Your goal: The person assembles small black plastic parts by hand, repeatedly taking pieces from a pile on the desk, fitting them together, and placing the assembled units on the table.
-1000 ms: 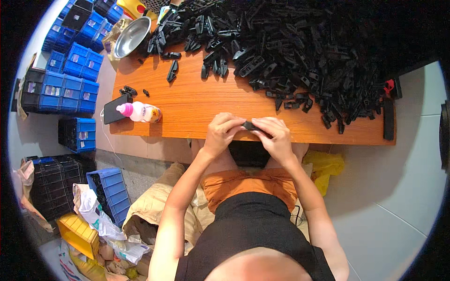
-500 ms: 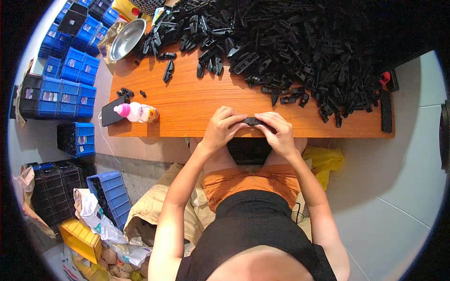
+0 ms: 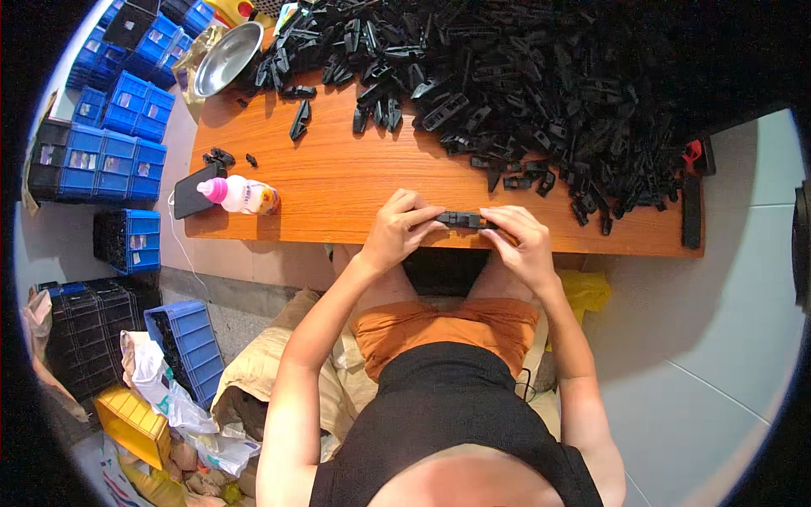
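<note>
Between my two hands, over the near edge of the wooden table (image 3: 338, 182), is a small black plastic part (image 3: 460, 220). My left hand (image 3: 403, 226) pinches its left end between thumb and fingers. Its right end is in the closed fingertips of my right hand (image 3: 518, 237). Whether it is one piece or two joined pieces I cannot tell. Beyond my hands lies a large heap of similar black plastic parts (image 3: 507, 93), spread over the far and right side of the table. A single loose black part (image 3: 301, 120) lies apart, left of the heap.
A bottle with a pink cap (image 3: 245, 195) lies beside a dark phone-like device (image 3: 196, 193) with a white cable at the table's left. A metal bowl (image 3: 228, 61) stands at the far left corner. Blue crates (image 3: 114, 160) are stacked on the left; sacks (image 3: 279, 363) lie below.
My right hand has moved a little to the right, and more of the black part shows between my hands. My left hand keeps its pinch. The whole view has shifted slightly.
</note>
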Demonstrator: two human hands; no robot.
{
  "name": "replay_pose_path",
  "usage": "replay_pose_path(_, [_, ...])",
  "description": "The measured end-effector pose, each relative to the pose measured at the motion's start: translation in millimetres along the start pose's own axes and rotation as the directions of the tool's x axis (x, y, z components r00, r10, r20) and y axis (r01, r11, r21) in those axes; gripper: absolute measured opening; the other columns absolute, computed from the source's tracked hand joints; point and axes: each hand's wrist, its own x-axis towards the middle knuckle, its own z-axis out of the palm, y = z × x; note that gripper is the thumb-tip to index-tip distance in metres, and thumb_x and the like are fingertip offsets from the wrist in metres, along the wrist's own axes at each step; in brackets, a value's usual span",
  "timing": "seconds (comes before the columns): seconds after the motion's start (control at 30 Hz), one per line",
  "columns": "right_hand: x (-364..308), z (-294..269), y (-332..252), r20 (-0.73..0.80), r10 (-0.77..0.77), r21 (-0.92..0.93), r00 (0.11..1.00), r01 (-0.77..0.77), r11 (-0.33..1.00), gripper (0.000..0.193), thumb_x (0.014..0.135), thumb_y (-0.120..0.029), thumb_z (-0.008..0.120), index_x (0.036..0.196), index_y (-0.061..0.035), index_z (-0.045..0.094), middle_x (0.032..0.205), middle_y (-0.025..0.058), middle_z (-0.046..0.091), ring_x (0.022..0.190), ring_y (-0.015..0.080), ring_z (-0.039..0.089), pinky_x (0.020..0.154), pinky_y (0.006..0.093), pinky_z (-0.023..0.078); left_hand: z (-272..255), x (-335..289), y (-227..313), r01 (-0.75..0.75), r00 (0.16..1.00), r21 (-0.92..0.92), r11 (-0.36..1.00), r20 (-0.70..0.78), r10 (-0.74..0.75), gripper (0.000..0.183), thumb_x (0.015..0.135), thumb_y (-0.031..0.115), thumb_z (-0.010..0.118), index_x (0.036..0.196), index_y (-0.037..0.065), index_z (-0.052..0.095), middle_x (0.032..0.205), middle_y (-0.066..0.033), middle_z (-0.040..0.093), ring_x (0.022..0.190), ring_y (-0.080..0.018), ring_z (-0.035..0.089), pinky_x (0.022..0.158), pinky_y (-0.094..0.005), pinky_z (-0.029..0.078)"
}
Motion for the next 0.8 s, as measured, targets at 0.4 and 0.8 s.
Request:
replay_pose_path(0.4, [-4.1, 9.0, 15.4, 0.011, 0.011, 0.002, 1.000, -0.011, 1.000, 0.030, 0.071, -0.008, 0.075, 0.101, -0.0078, 0.071, 0.101, 0.0069, 0.070, 0.100, 0.0214, 0.064, 0.082, 0.0329, 0.046, 1.2, 0.7, -1.9, 0.006, 1.000, -0.027, 1.000, -0.010, -0.006, 0.027, 0.068, 0.009, 0.078, 0.094, 0.005, 0.072, 0.077, -0.0072, 0.059, 0.075, -0.0243, 0.055, 0.069, -0.0346, 0.047])
replay_pose_path(0.8, [-3.9, 19.9, 13.5, 0.071, -0.128, 0.064, 0.989, 0.124, 0.990, 0.029, 0.072, -0.013, 0.076, 0.101, -0.0081, 0.071, 0.098, 0.0047, 0.070, 0.101, 0.0226, 0.061, 0.087, 0.0358, 0.045, -6.7, 10.7, -10.8, 0.030, 0.992, -0.124, 0.992, 0.128, -0.014, 0.026, 0.075, 0.008, 0.073, 0.101, 0.008, 0.071, 0.090, -0.0066, 0.064, 0.088, -0.0238, 0.062, 0.081, -0.0362, 0.048])
